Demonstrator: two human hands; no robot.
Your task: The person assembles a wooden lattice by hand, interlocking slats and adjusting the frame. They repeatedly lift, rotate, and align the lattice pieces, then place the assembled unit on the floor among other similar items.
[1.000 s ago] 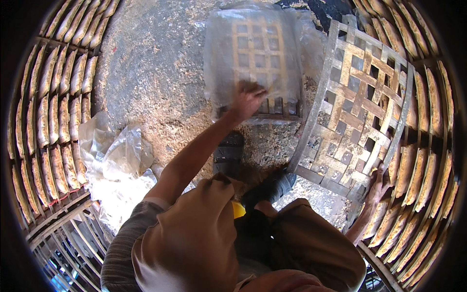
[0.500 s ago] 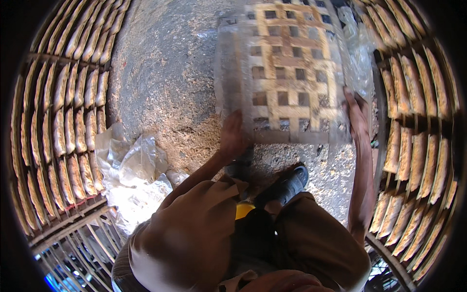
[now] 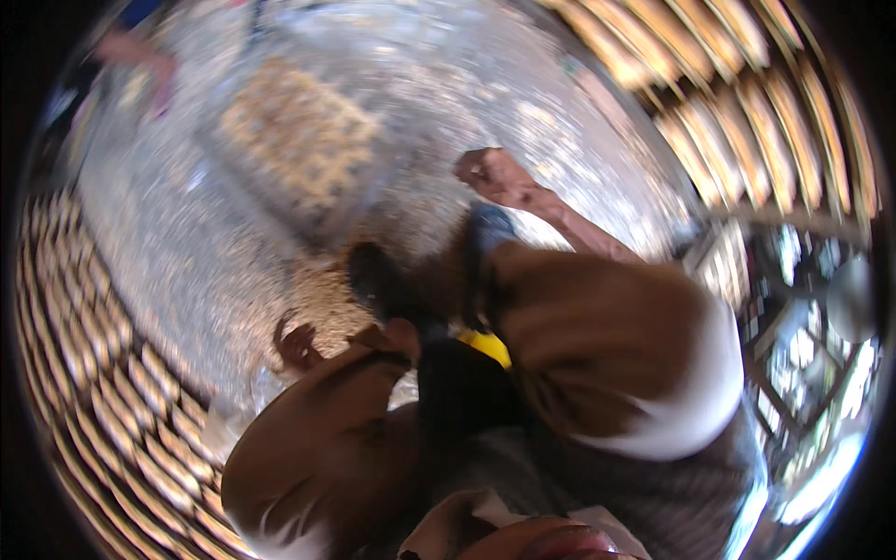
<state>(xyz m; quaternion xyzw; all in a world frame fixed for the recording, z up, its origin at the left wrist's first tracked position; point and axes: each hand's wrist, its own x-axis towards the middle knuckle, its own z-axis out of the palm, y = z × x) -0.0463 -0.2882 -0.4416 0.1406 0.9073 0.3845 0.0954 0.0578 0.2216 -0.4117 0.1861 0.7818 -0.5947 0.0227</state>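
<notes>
A tan lattice panel [image 3: 299,131] with square openings lies on the floor ahead, to the left, blurred by motion. Neither of my hands touches it. To the right of the panel and apart from it, my right hand [image 3: 499,177] is held in a loose curl, with nothing visible in it. My left hand [image 3: 299,345] is low beside my left knee, over a patch of tan crumbs [image 3: 327,299]. Its fingers are bent but spread, and nothing shows between them.
Racks of long, pale, slat-like pieces stand along the left [image 3: 140,392] and the right [image 3: 737,112]. Another person's arm [image 3: 140,56] reaches in at the far left. My shoes [image 3: 373,280] rest on the crumb-strewn floor [image 3: 420,84]. Clear plastic [image 3: 224,425] lies by the left rack.
Both hands have let go of the lattice panel, which is now farther left on the floor. My view has turned. Another person's arm has come into sight.
</notes>
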